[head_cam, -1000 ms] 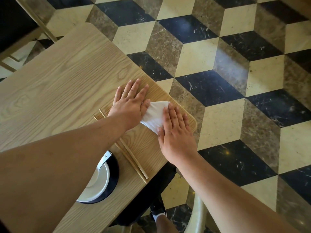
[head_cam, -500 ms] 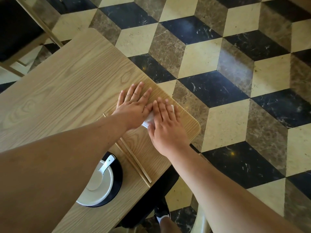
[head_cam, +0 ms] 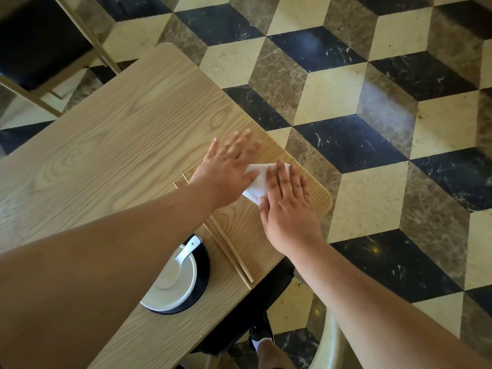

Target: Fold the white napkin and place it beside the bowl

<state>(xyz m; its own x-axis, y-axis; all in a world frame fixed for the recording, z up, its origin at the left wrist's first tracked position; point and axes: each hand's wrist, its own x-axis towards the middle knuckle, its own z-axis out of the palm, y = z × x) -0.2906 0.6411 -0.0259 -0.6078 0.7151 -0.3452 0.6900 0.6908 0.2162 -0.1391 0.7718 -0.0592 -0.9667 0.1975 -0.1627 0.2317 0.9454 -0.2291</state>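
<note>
The white napkin (head_cam: 258,182) lies folded near the right corner of the wooden table (head_cam: 111,139). My right hand (head_cam: 287,206) lies flat on the napkin's right part, fingers spread, pressing it down. My left hand (head_cam: 226,171) is flat and blurred, its thumb edge over the napkin's left side, fingers reaching past it onto the wood. Neither hand grips anything. The white bowl (head_cam: 173,286) with a spoon (head_cam: 186,251) in it stands on a black plate (head_cam: 203,272) near the front table edge, partly hidden by my left forearm.
A pair of wooden chopsticks (head_cam: 229,249) lies between the bowl and the napkin. The table's rounded corner (head_cam: 326,198) is just right of my right hand. A dark-seated chair (head_cam: 40,41) stands at the far left. Patterned tile floor (head_cam: 346,89) surrounds the table.
My right hand has slid back to the right, so more of the napkin shows again. My left hand has shifted forward and lifted slightly, blurred in motion.
</note>
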